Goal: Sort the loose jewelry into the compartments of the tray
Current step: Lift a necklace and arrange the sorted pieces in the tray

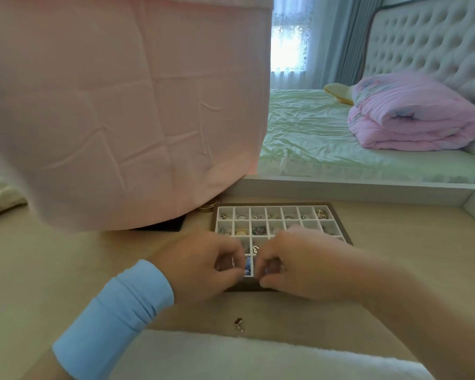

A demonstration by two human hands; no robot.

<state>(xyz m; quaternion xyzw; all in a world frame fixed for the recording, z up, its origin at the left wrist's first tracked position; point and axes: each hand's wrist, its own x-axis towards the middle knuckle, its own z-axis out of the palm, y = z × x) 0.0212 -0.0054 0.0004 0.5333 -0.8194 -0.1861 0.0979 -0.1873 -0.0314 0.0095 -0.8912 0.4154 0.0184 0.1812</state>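
Note:
A brown-rimmed jewelry tray [337, 212] with white compartments lies on the wooden floor, several cells holding small metal pieces. My left hand [200, 266] and right hand [294, 264] hover over its near-left cells with curled fingers, both pinching a small blue piece [248, 266] between them above a front compartment. The hands hide much of the tray's near half. A small dark-and-silver loose piece [239, 324] lies on the floor just in front of the tray.
A pink cloth-covered object [126, 111] stands at the left, touching the tray's far-left corner. A dark flat pad [162, 226] lies under it. A white fluffy rug [258, 357] runs along the near edge. The bed platform [368, 187] rises behind.

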